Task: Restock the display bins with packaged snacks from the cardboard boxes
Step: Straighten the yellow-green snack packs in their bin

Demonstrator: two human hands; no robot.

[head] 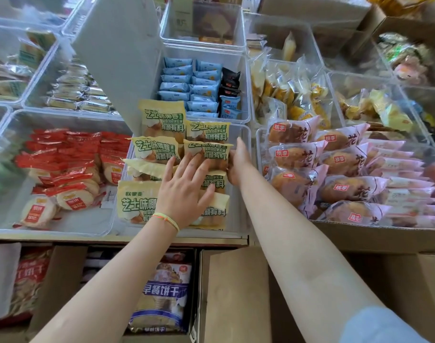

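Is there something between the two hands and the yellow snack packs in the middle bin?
Nothing visible. The left hand lies flat on the yellow packs in the middle bin, fingers spread. The right hand reaches in at the right side of the packs; its fingers are hidden behind them.

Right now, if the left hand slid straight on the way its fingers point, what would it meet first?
Probably the yellow snack packet standing just beyond the left hand, whose fingers already reach its lower edge; depth is unclear.
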